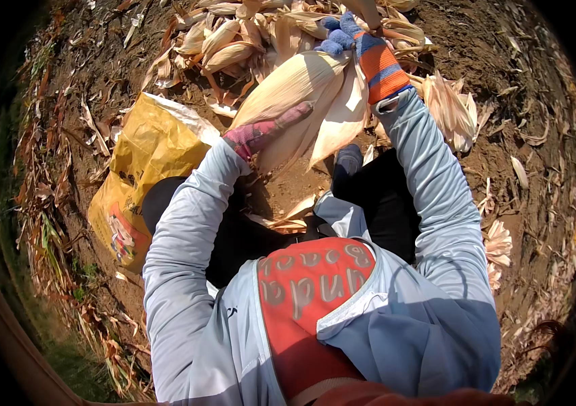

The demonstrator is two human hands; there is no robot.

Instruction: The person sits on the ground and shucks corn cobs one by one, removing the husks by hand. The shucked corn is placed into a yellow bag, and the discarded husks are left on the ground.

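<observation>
A large ear of corn [298,76] in dry, pale husk lies slantwise between my two hands. My left hand [270,127], in a pink glove, grips its lower left end with the thumb along the husk; the other fingers are hidden beneath. At the upper right end, my right hand [361,51], in a blue and orange striped glove, has its fingers curled on the husk tip. Below that hand, a loose husk leaf [338,127] hangs down, partly separated from the ear.
Beyond my hands lies a heap of husked-over corn ears [227,48]. On the left, a yellow sack [135,147] with printing leans near my knee. Dry husks [452,109] lie to the right on bare soil. My shoe [349,158] shows below the ear.
</observation>
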